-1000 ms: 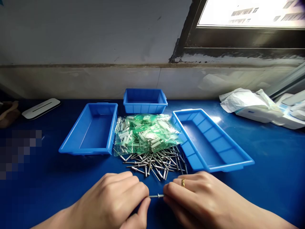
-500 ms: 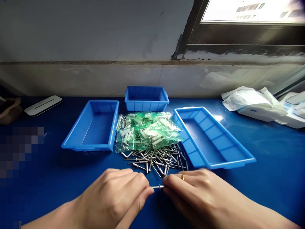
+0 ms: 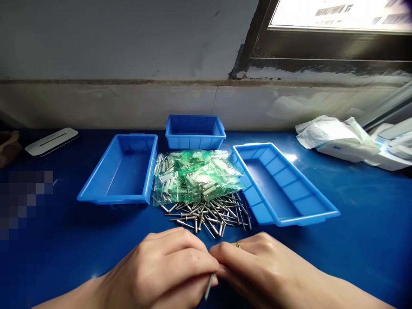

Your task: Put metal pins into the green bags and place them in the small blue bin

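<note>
My left hand (image 3: 174, 266) is closed, and a thin metal rivet (image 3: 209, 287) pokes out below its fingertips, pointing down towards me. The rest of that rivet is hidden by the fingers. Against these fingertips presses my right hand (image 3: 260, 266), also closed, with a ring on one finger; what its fingertips hold, if anything, is hidden. Just beyond both hands lies a loose pile of blind rivets (image 3: 209, 216), with a screw (image 3: 201, 223) among them. Green-tinted clear plastic bags (image 3: 193, 176) of rivets and pale plugs rest behind the pile, overlapping it.
Blue bins stand around the bags: a left bin (image 3: 82, 195), a back bin (image 3: 196, 142) and a right bin (image 3: 305, 221). A white flat device (image 3: 51, 141) lies at the far left. White wrapping (image 3: 328, 133) sits at the right by the wall.
The rivet was level between both hands' fingertips; now it points down from my left fingers. My hands have come together until their fingertips touch. The view has shifted slightly.
</note>
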`<state>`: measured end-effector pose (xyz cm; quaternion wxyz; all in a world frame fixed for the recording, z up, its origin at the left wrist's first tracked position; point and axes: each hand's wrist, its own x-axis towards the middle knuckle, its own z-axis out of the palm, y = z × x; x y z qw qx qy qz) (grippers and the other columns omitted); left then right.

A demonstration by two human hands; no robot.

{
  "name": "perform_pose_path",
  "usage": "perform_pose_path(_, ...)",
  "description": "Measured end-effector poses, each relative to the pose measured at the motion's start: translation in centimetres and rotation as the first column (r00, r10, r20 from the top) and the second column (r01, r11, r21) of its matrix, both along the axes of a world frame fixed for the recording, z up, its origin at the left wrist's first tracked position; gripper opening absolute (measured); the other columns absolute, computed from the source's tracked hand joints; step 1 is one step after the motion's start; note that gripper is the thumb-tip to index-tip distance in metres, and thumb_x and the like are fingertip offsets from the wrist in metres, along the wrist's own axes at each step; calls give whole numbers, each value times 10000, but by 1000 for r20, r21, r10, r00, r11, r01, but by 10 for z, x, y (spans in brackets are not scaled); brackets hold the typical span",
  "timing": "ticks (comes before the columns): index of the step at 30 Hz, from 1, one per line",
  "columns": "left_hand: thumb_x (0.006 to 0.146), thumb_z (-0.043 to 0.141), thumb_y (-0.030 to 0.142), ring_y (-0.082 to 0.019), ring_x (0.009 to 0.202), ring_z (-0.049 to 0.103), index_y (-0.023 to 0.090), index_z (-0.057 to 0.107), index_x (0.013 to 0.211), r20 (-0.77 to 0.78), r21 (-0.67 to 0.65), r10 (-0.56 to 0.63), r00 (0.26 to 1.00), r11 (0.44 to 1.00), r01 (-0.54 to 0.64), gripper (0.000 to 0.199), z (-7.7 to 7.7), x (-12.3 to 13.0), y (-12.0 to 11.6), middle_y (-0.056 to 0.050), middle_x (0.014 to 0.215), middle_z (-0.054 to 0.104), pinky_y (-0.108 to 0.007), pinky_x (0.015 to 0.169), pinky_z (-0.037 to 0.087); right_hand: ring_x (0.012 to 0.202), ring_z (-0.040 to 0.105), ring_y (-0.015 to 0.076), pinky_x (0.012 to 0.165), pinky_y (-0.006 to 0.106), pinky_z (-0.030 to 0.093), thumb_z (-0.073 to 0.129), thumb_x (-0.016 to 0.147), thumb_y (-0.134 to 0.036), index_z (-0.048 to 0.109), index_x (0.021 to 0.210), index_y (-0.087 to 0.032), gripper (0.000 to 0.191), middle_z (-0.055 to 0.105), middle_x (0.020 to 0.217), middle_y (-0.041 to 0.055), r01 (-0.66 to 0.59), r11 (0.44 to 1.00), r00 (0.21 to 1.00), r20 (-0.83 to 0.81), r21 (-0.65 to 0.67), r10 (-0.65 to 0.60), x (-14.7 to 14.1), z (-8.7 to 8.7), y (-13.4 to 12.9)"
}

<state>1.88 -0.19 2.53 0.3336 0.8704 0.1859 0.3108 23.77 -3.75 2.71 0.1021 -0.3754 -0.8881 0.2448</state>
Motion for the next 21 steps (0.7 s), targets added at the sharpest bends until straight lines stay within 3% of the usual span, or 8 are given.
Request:
perform_pose_path(4,989,552,115,-135,737,749,172,625,958,62,61,109,992,992,-113,98,-7,-1,-2,-32,859,778,-173,708,588,474,559,111,464,243,390,561,997,-145,545,826,-215,186,637,653,-48,47,992,999,4,118,-47,0,-4,0)
perform_pose_path(8,1067,441,217,-124,525,640,161,644,927,-105,161,116,988,982,-98,253,-4,-4,0,6,663,701,-213,516,501,548,681,128,542,212,515,523,1009,-146,611,936,-213,133,728,710,-21,105,978,992,-88,178,-90,4,-4,-2)
perform_pose_path(11,1090,387,223,-142,577,670,140,658,945,-125,231,116,985,969,-85,319,0,-4,1,-14,707,723,-241,581,525,535,688,134,532,216,536,407,1056,-195,610,1018,-217,207,760,725,5,168,946,974,-193,279,-116,6,-4,-3)
perform_pose_path(14,1086,396,185,-152,626,696,127,660,974,-123,267,119,985,960,-83,293,1,-4,0,-17,741,739,-252,641,542,492,642,134,498,226,499,356,1043,-136,599,958,-212,269,713,654,-2,166,939,978,-172,302,-117,6,-3,-2)
perform_pose_path(18,1088,396,188,-149,654,693,133,660,1006,-135,228,102,986,971,-69,281,-2,-5,-1,-15,777,743,-248,634,533,430,472,112,427,241,358,327,950,-2,493,757,-227,340,566,576,-37,15,977,999,-49,212,-4,7,-2,1)
perform_pose_path(21,1081,409,204,-144,596,662,144,666,929,-152,229,124,981,970,-87,305,-4,-5,-1,-4,719,711,-250,584,511,442,434,113,430,249,324,359,885,34,452,756,-232,310,540,593,-42,44,978,999,-33,202,-38,8,-3,1)
